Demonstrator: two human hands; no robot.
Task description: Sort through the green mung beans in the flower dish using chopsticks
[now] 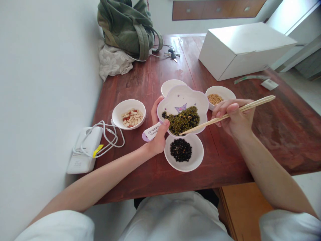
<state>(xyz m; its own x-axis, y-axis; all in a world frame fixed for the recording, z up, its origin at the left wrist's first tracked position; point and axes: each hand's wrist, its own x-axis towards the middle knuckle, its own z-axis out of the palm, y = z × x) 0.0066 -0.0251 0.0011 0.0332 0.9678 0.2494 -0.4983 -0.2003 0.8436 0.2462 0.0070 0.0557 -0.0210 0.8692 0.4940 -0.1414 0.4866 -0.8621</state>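
- The flower-shaped bowl (173,102) sits at the centre of the frame, tilted toward the viewer, its lobed wall pale inside with a lilac rim; small green beans (187,118), mixed with some black ones, gather along its lower side.
- It looks like thin, stiff plastic, light and smooth; the loose load would probably roll if it tips further, so a hold at the rim beside the handle (152,131) seems sound.
- The left hand (157,139) pinches its left edge, thumb over the rim, fingers curled against the outside.
- The right hand (235,115) pinches the chopsticks (208,124) between thumb and fingers; they look like slim, dry wood, their tips close together at the beans' lower edge. Such small round beans would likely slip from them.
- Just below, a round white bowl (197,160) holds glossy black beans (180,150); whether the two bowls touch, I cannot tell.
- Left of centre, another bowl (116,113) holds flat, pale and reddish nut halves (132,117).
- Right of centre, a bowl (227,92) holds round yellow beans (215,98).
- All around lies glossy reddish wooden tabletop (140,157).
- Upper left: a limp green fabric bag (120,26); upper right: a crisp-edged white box (220,50).
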